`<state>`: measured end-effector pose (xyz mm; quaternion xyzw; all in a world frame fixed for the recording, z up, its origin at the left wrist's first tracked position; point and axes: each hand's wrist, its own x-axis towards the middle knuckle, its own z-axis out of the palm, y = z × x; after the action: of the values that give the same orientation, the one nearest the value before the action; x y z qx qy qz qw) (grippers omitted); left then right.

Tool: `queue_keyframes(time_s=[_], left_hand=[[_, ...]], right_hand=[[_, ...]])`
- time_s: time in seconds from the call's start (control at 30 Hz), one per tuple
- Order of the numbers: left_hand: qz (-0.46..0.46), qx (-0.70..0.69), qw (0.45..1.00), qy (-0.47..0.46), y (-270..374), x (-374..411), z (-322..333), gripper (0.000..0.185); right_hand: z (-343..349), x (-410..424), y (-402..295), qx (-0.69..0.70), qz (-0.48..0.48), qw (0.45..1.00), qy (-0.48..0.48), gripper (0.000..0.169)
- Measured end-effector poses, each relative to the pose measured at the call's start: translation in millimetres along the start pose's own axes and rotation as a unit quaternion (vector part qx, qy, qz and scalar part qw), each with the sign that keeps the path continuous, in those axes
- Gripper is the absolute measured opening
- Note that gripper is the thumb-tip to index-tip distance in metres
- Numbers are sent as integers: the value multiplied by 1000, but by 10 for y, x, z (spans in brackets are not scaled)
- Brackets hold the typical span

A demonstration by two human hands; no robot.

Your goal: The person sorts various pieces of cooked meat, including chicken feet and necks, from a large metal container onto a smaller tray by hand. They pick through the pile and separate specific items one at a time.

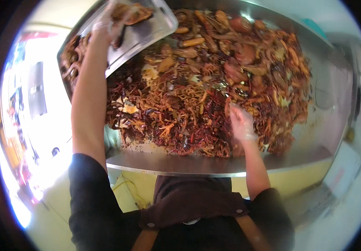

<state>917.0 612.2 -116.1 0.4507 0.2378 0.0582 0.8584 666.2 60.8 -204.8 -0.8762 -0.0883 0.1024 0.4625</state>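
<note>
A wide heap of braised food point(180, 100), with dried red chilies and spices in it, fills much of a deep stainless-steel basin point(327, 122) before me. My left hand point(103, 25), in a clear plastic glove, is over a metal tray point(146, 34) at the upper left. Against its fingers is a brown braised meat piece point(135, 15); blur hides whether they grip it. My right hand point(242, 121), also gloved, reaches into the middle of the heap. Its curled fingers pinch a small reddish-brown piece point(227, 106).
More brown braised pieces point(71, 62) lie at the tray's left side. The tray overlaps the basin's upper left corner. The basin's front rim point(174, 173) runs just before my apron point(193, 200). A pale box point(343, 169) stands low at the right.
</note>
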Motion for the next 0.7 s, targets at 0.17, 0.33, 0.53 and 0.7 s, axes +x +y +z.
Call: queue_keyframes(time_s=[0.17, 0.33, 0.53, 0.7], left_hand=[[60, 412, 903, -107, -41, -14, -30, 52], [51, 129, 984, 109, -302, -1422, 534, 60], [-113, -17, 993, -14, -1107, -2446, -134, 26], [-222, -25, 968, 112, -1862, -3119, 414, 20]], right_hand=[[-283, 227, 682, 98, 186, 973, 101, 31], [-825, 633, 435, -231, 230, 940, 96, 46], [-575, 1177, 479, -227, 304, 923, 66, 39], [-321, 1323, 468, -133, 328, 924, 144, 41]])
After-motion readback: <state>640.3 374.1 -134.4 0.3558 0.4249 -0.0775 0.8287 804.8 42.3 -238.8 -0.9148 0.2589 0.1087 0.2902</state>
